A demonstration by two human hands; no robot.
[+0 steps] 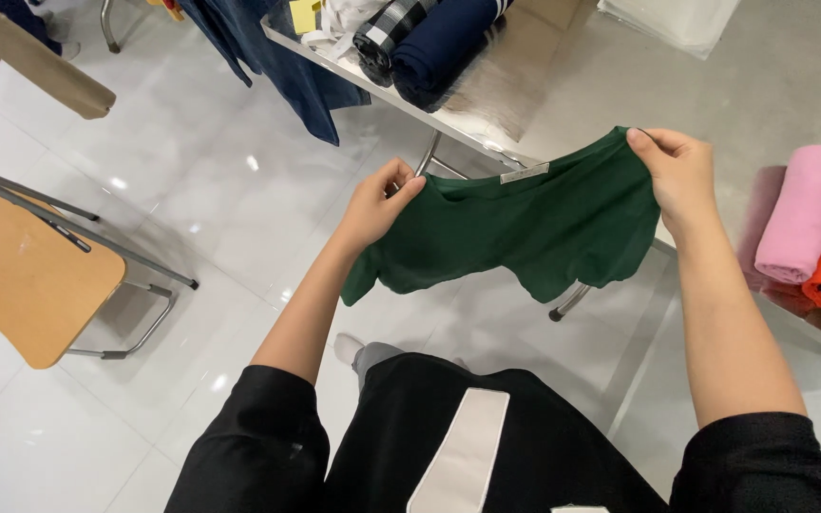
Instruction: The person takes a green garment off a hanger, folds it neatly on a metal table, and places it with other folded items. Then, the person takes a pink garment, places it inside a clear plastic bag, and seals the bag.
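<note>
Both the left hand point(377, 201) and right hand point(681, 171) pinch shut on the dark green knit shirt point(525, 228), its long axis running from 9 to 3 o'clock between them.

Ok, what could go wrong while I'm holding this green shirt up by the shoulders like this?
Each hand, left and right, has only a fingertip grip on the green shirt, so a shoulder could slip. The hem hangs free near the metal table and its leg, where it might snag. If dropped, it would likely land on the floor.
</note>
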